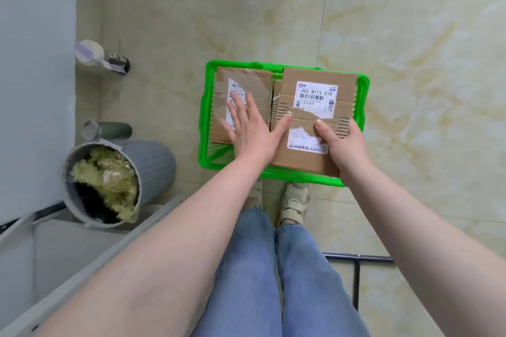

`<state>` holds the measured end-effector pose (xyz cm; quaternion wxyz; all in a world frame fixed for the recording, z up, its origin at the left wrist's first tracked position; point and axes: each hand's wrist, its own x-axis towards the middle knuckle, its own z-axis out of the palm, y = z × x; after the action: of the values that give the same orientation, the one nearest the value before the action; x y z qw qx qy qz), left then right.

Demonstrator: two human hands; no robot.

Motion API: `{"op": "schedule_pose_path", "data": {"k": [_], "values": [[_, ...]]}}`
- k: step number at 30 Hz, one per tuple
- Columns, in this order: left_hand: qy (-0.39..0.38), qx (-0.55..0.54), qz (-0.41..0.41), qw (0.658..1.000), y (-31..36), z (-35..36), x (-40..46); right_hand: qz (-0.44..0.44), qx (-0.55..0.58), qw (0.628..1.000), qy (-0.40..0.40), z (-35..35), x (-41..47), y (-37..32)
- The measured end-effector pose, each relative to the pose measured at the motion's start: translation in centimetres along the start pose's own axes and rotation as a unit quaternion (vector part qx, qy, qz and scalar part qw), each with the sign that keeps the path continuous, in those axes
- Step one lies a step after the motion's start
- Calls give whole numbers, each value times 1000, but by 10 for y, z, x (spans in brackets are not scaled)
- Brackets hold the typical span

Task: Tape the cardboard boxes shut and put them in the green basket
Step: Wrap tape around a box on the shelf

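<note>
Cardboard filled the green plastic basket (362, 107) on the floor: a taped brown box (254, 85) under her flat, released left hand (250, 128), and a larger labelled brown box (315, 117) grasped by her right hand (342, 142).

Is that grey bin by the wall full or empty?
Partly full: the grey bin stands open, with crumpled yellowish waste heaped inside on one side.
</note>
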<state>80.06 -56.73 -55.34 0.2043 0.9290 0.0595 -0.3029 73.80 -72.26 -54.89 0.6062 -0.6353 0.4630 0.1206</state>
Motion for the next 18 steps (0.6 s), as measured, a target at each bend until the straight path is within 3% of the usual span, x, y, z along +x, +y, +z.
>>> {"op": "schedule_pose_path", "data": {"k": [7, 18], "values": [[-3, 40, -64, 997, -28, 32, 58, -18, -14, 1000, 1, 36, 54, 31], [43, 65, -71, 994, -29, 53, 62, 2, -48, 999, 8, 46, 75, 44]]}}
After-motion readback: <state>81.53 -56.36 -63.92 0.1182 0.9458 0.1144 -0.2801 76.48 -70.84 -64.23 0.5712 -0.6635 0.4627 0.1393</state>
